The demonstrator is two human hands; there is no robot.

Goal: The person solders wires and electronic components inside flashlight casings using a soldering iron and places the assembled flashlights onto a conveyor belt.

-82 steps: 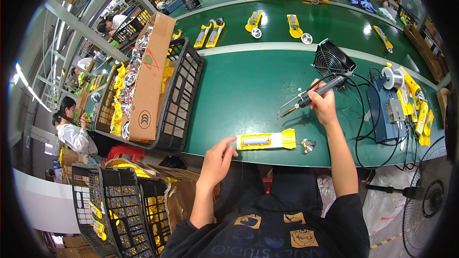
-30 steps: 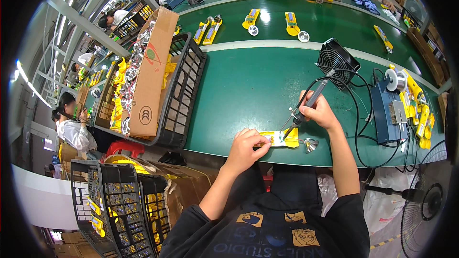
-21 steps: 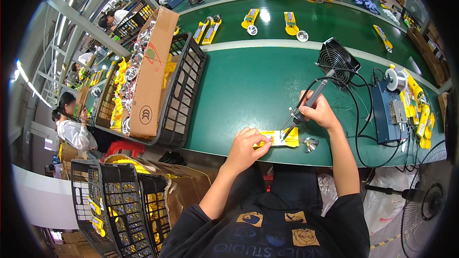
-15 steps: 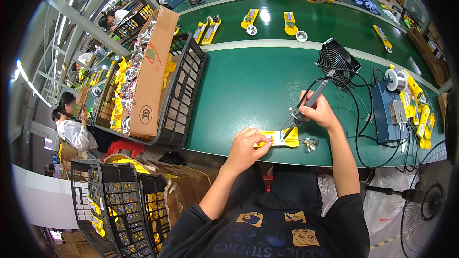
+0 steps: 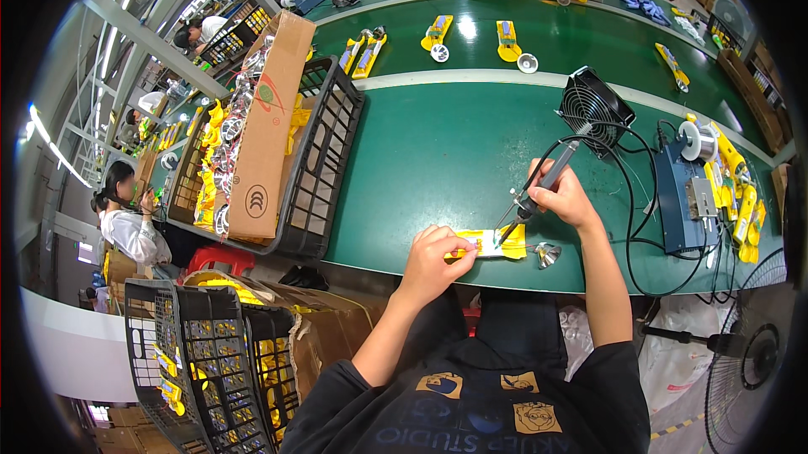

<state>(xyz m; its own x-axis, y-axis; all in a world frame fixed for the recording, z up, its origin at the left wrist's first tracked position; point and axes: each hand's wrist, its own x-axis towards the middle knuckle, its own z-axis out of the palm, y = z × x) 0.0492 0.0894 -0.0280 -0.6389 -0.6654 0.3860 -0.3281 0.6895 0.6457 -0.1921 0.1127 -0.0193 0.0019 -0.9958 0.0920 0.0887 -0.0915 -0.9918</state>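
My right hand [image 5: 566, 197] grips a soldering iron [image 5: 553, 172] like a pen, its tip pointing down at a yellow flashlight housing [image 5: 515, 246]. The housing lies near the table's front edge, with a white part and a small green piece inside it. The fingers of my left hand [image 5: 431, 265] are pinched on the housing's left end. Just right of the housing sits a silver reflector cup [image 5: 547, 254], seemingly joined to it by thin wires. Whether the iron's tip touches the green piece is too small to tell.
A small black fan [image 5: 596, 109] stands behind my right hand. To the right are a blue soldering station [image 5: 680, 197], a solder reel [image 5: 698, 141] and piled yellow housings [image 5: 747, 210]. A black crate [image 5: 324, 164] stands left. Beyond runs a green conveyor [image 5: 589, 43] carrying flashlight parts.
The flashlight parts on the conveyor have shifted slightly left. A person at the far right has moved an arm and head. My hands and the soldering iron stay almost where they were.
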